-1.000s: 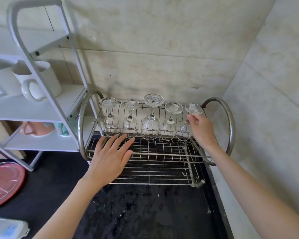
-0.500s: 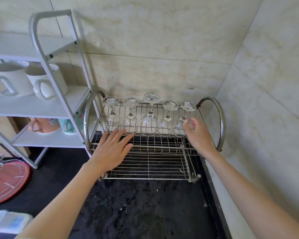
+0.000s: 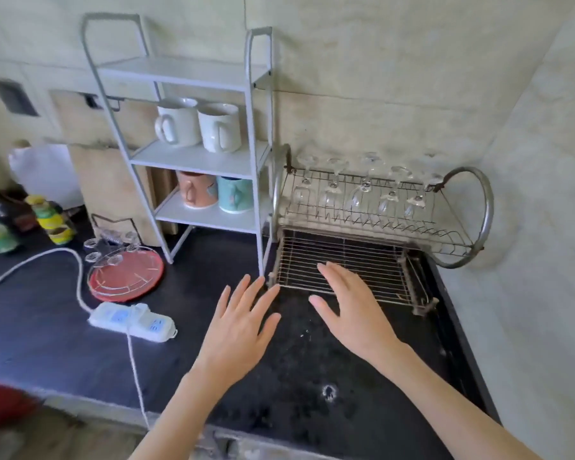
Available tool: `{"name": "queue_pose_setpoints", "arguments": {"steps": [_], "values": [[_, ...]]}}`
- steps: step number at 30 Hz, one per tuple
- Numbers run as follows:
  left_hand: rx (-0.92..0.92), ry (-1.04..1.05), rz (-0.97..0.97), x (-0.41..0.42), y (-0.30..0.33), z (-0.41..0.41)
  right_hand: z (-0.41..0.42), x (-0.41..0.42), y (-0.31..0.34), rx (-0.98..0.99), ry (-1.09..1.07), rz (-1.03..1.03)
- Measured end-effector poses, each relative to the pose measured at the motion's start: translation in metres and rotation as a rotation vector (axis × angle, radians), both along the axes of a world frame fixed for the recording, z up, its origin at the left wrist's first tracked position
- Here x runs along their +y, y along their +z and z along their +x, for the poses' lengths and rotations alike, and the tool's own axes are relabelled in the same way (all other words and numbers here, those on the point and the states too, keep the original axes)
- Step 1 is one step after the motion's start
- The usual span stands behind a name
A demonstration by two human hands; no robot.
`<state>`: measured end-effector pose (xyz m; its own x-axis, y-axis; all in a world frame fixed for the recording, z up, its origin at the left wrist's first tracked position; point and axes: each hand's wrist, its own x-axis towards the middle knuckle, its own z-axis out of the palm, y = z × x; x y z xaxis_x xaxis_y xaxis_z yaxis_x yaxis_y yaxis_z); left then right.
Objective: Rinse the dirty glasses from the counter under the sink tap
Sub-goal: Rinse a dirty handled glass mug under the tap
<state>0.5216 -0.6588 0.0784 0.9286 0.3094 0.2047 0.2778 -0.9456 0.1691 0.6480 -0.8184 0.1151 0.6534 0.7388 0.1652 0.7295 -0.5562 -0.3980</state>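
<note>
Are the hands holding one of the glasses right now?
No, nothing is held. The left hand and right hand are both open with fingers spread; the stemmed glasses hang untouched in the dish rack.

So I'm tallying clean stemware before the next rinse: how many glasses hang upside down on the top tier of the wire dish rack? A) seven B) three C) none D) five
D: five stemmed glasses hang foot-up in a row along the upper tier of the wire dish rack, while both the left hand and the right hand hover open and hold nothing.
</note>
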Motion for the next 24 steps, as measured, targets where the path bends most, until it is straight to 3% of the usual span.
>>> {"name": "queue_pose_setpoints", "arguments": {"steps": [7, 13, 24], "values": [[0.112, 0.333, -0.046, 0.024, -0.02, -0.198, -0.153, 0.069, -0.029, -0.015, 0.366, 0.002], [0.078, 0.666, -0.169, 0.041, -0.021, -0.347, -0.267, 0.139, -0.041, 0.008, 0.699, 0.026], [-0.07, 1.093, -0.15, 0.135, -0.018, -0.494, -0.4, 0.321, -0.037, 0.016, 1.036, 0.006]]}}
